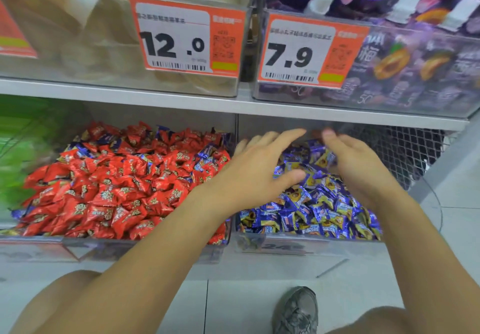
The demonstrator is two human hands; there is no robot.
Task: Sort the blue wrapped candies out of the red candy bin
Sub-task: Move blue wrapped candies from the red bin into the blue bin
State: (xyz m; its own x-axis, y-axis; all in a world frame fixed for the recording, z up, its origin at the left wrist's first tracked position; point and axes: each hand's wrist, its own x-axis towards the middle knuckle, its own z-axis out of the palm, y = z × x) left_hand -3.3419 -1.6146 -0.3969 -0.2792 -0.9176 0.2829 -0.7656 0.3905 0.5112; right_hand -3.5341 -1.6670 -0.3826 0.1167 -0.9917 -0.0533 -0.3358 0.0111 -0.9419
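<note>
A clear bin (145, 249) on the lower shelf holds a heap of red wrapped candies (104, 190), with several blue wrapped candies (207, 152) mixed in along its back and right side. To its right a second clear bin (311, 246) is full of blue and yellow wrapped candies (319, 209). My left hand (257, 170) hovers over the blue bin with fingers spread and straight, holding nothing. My right hand (355, 162) is over the same bin, fingers extended, palm facing left, nothing visible in it.
The upper shelf (181, 100) carries clear bins with orange price tags 12.0 (187, 37) and 7.9 (311, 53). Green packets (18, 146) lie at the far left. A wire mesh basket (410, 149) sits right of the blue bin. My shoe (298, 310) stands on the tiled floor.
</note>
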